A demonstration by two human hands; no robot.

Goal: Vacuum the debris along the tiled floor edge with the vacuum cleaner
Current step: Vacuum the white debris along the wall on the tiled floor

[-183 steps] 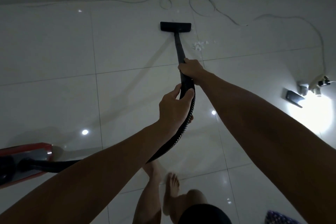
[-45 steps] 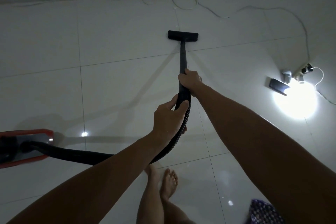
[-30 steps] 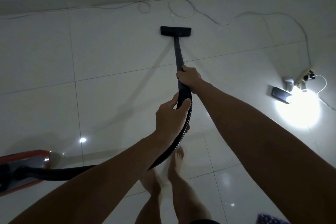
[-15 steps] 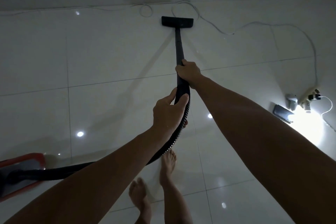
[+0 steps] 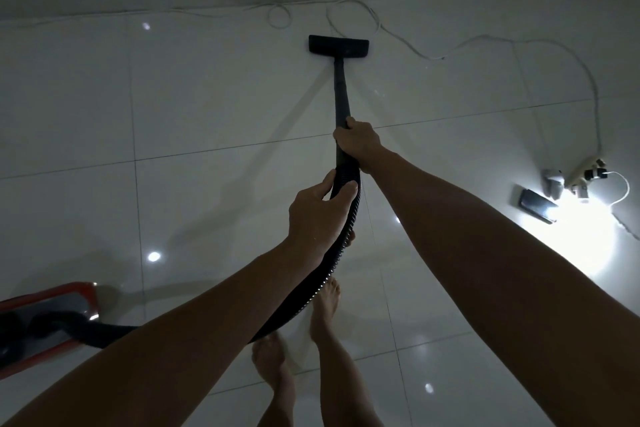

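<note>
Now both hands are gripping: right hand [image 5: 358,142] clasping the black rigid vacuum wand [image 5: 341,90], left hand [image 5: 320,215] curling around the black ribbed hose [image 5: 332,260], the flat black nozzle [image 5: 338,45] sitting near the tiled floor's [image 5: 207,107] far edge.

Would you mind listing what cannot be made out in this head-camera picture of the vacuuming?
- Red vacuum body: cut off by the left edge of the head view.
- Hose: its middle is hidden behind the left forearm.
- Left hand fingers: wrapped behind the hose, unseen.
- Debris under or near the floor nozzle: too dim to tell.
- Items by the power strip: washed out by the glare of the lamp.
</note>
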